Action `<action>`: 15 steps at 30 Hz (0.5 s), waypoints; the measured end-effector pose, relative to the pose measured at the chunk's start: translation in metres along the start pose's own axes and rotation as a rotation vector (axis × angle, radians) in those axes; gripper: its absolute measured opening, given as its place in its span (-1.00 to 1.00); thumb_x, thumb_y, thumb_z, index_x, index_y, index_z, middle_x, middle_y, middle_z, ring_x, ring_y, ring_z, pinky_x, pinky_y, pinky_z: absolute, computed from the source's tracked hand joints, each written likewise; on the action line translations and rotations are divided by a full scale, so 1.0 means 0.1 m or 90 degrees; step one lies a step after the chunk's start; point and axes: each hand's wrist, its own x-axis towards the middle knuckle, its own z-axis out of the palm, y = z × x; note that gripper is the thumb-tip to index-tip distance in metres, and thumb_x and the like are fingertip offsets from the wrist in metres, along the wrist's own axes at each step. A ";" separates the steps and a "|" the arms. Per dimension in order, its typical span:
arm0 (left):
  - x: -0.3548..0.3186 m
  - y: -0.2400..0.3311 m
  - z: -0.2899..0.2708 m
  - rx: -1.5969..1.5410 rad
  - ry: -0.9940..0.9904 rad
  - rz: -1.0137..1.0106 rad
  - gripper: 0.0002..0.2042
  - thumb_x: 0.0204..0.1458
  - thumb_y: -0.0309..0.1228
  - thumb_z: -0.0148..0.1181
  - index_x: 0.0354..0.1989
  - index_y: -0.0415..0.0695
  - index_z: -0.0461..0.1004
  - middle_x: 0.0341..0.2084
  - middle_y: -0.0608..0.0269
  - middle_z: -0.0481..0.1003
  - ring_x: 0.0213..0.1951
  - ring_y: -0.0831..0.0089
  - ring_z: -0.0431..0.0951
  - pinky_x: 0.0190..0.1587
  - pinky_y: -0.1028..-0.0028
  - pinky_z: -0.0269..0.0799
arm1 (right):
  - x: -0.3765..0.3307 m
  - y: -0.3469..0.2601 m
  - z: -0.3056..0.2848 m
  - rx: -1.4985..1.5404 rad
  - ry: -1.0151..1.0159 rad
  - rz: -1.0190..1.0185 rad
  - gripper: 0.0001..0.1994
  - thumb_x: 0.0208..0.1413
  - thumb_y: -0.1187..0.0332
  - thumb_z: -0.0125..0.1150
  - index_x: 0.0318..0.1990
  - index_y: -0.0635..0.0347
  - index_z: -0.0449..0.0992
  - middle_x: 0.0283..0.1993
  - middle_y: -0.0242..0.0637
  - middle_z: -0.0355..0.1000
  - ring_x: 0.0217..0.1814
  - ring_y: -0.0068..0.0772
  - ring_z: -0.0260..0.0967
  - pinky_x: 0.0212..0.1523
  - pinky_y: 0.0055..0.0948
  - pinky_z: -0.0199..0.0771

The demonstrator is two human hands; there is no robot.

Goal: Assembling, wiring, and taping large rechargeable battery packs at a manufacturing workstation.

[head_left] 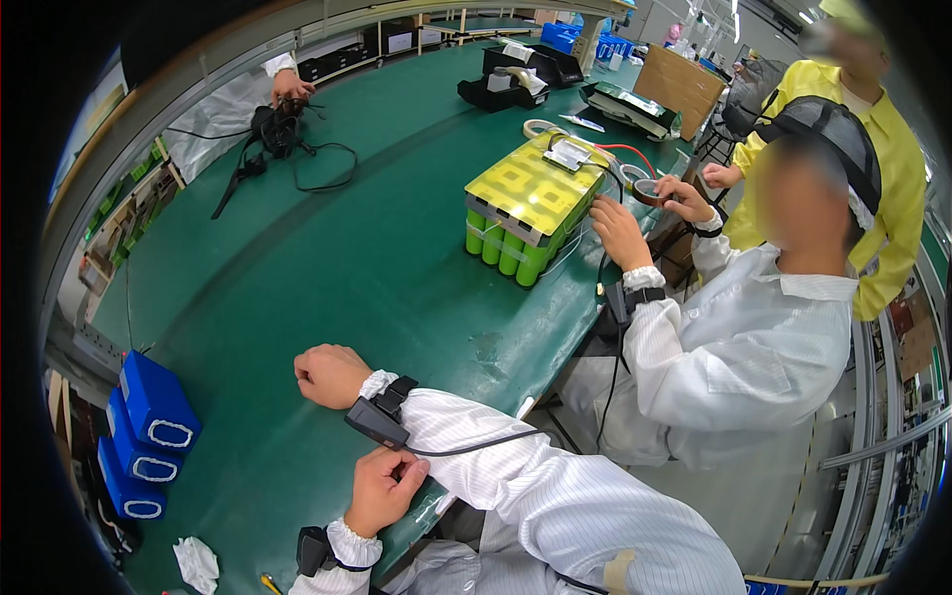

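Right hand (332,375) rests fisted, empty, on the counter (297,258); left hand (382,491), at six o'clock, pinches the sleeve (466,446), seemingly to tidy it.

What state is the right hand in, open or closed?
Closed: the right hand rests on the green table as a loose fist with its fingers curled under. Whether it holds anything cannot be told.

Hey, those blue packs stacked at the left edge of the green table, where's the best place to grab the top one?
Take the top blue pack across its two long sides, coming from above. It lies flat as the highest of three overlapping packs, so its top and long edges are exposed. The left hand, a loose fist resting on the table, is the nearer one; the right hand is farther.
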 end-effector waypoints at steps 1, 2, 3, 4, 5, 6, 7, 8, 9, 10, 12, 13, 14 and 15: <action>0.00 0.00 0.00 0.000 -0.001 -0.001 -0.80 -0.04 -0.37 0.37 -0.48 -0.27 0.56 -0.66 0.14 0.45 -0.58 0.36 0.43 -0.50 0.41 0.30 | 0.00 -0.01 -0.01 0.000 0.000 0.000 -0.87 -0.06 0.36 0.12 -0.38 0.19 0.53 -0.38 -0.16 0.51 -0.28 -0.04 0.47 -0.25 -0.12 0.45; 0.00 -0.01 0.00 0.001 -0.001 0.000 -0.80 -0.04 -0.37 0.37 -0.48 -0.27 0.56 -0.66 0.14 0.45 -0.58 0.36 0.43 -0.50 0.41 0.30 | 0.00 -0.01 0.00 -0.001 -0.001 0.001 -0.86 -0.06 0.36 0.12 -0.38 0.19 0.53 -0.38 -0.16 0.51 -0.27 -0.04 0.47 -0.25 -0.12 0.45; 0.00 -0.02 0.00 0.005 -0.001 0.002 -0.80 -0.04 -0.37 0.37 -0.48 -0.28 0.56 -0.66 0.14 0.45 -0.58 0.36 0.43 -0.50 0.41 0.31 | 0.00 -0.01 0.00 -0.002 -0.003 0.002 -0.86 -0.05 0.36 0.12 -0.38 0.19 0.53 -0.37 -0.16 0.51 -0.27 -0.04 0.47 -0.24 -0.12 0.45; 0.00 -0.02 0.00 0.009 -0.002 0.003 -0.80 -0.04 -0.37 0.37 -0.48 -0.28 0.56 -0.65 0.14 0.46 -0.58 0.36 0.44 -0.50 0.42 0.31 | 0.00 -0.01 0.00 -0.002 -0.002 0.001 -0.86 -0.05 0.36 0.12 -0.38 0.19 0.53 -0.37 -0.16 0.51 -0.27 -0.04 0.47 -0.24 -0.12 0.45; 0.00 -0.02 0.00 0.009 -0.002 0.003 -0.80 -0.04 -0.37 0.37 -0.48 -0.28 0.56 -0.65 0.14 0.46 -0.58 0.36 0.44 -0.50 0.42 0.31 | 0.00 -0.01 0.01 0.006 0.014 -0.004 -0.88 -0.07 0.38 0.14 -0.40 0.20 0.54 -0.39 -0.13 0.52 -0.28 -0.01 0.48 -0.25 -0.10 0.45; 0.00 -0.02 0.00 0.008 -0.002 0.003 -0.80 -0.04 -0.37 0.37 -0.48 -0.28 0.56 -0.65 0.14 0.46 -0.57 0.36 0.44 -0.50 0.42 0.31 | 0.00 -0.01 0.01 0.013 0.030 -0.009 -0.89 -0.08 0.39 0.16 -0.42 0.22 0.55 -0.40 -0.10 0.52 -0.30 0.02 0.48 -0.26 -0.08 0.46; 0.00 -0.02 0.00 0.008 -0.002 0.002 -0.79 -0.04 -0.36 0.37 -0.48 -0.28 0.56 -0.65 0.14 0.46 -0.57 0.35 0.44 -0.50 0.41 0.31 | 0.00 -0.01 0.01 0.013 0.030 -0.009 -0.89 -0.08 0.39 0.16 -0.42 0.22 0.55 -0.40 -0.10 0.52 -0.30 0.02 0.48 -0.26 -0.08 0.46; 0.00 -0.02 0.00 0.008 -0.003 0.002 -0.79 -0.04 -0.36 0.37 -0.48 -0.28 0.56 -0.65 0.14 0.46 -0.57 0.35 0.44 -0.50 0.41 0.31 | -0.01 -0.01 0.02 0.011 0.034 -0.011 -0.89 -0.08 0.39 0.16 -0.42 0.21 0.55 -0.41 -0.10 0.52 -0.30 0.02 0.48 -0.26 -0.08 0.46; 0.00 -0.03 0.00 0.007 -0.003 0.004 -0.78 -0.03 -0.35 0.37 -0.48 -0.28 0.56 -0.65 0.13 0.47 -0.57 0.35 0.44 -0.50 0.41 0.30 | -0.01 0.00 0.02 0.009 0.038 -0.013 -0.89 -0.08 0.39 0.16 -0.42 0.21 0.56 -0.41 -0.10 0.52 -0.30 0.02 0.48 -0.26 -0.08 0.46; 0.00 -0.03 0.00 0.006 -0.004 0.006 -0.78 -0.03 -0.35 0.37 -0.48 -0.28 0.55 -0.65 0.13 0.47 -0.57 0.35 0.44 -0.49 0.41 0.30 | -0.01 0.00 0.02 0.009 0.038 -0.013 -0.89 -0.08 0.39 0.16 -0.42 0.21 0.56 -0.41 -0.10 0.52 -0.30 0.02 0.48 -0.26 -0.08 0.46; 0.00 -0.03 0.00 0.007 -0.003 0.006 -0.78 -0.03 -0.34 0.37 -0.48 -0.28 0.55 -0.65 0.13 0.47 -0.57 0.34 0.44 -0.49 0.41 0.30 | 0.00 0.00 0.02 0.010 0.033 -0.009 -0.89 -0.09 0.40 0.17 -0.42 0.21 0.56 -0.41 -0.10 0.52 -0.30 0.01 0.48 -0.26 -0.09 0.46; 0.00 -0.03 0.00 0.008 -0.002 0.007 -0.77 -0.03 -0.34 0.36 -0.49 -0.28 0.55 -0.65 0.13 0.46 -0.57 0.34 0.44 -0.49 0.40 0.30 | 0.00 0.00 0.03 0.010 0.033 -0.009 -0.89 -0.09 0.40 0.17 -0.42 0.21 0.56 -0.41 -0.10 0.52 -0.30 0.01 0.48 -0.26 -0.09 0.46; 0.00 -0.02 0.00 0.008 -0.002 0.007 -0.77 -0.03 -0.34 0.36 -0.49 -0.28 0.55 -0.65 0.13 0.46 -0.57 0.34 0.44 -0.49 0.40 0.30 | 0.00 0.00 0.03 0.011 0.037 -0.011 -0.89 -0.09 0.40 0.17 -0.43 0.21 0.56 -0.42 -0.11 0.52 -0.31 0.01 0.48 -0.26 -0.09 0.46; 0.00 -0.01 0.01 0.006 -0.001 0.004 -0.78 -0.03 -0.34 0.36 -0.48 -0.28 0.55 -0.65 0.13 0.46 -0.57 0.33 0.44 -0.49 0.40 0.30 | 0.00 0.01 0.03 0.011 0.040 -0.013 -0.89 -0.09 0.40 0.17 -0.43 0.21 0.56 -0.42 -0.11 0.52 -0.31 0.02 0.48 -0.26 -0.10 0.46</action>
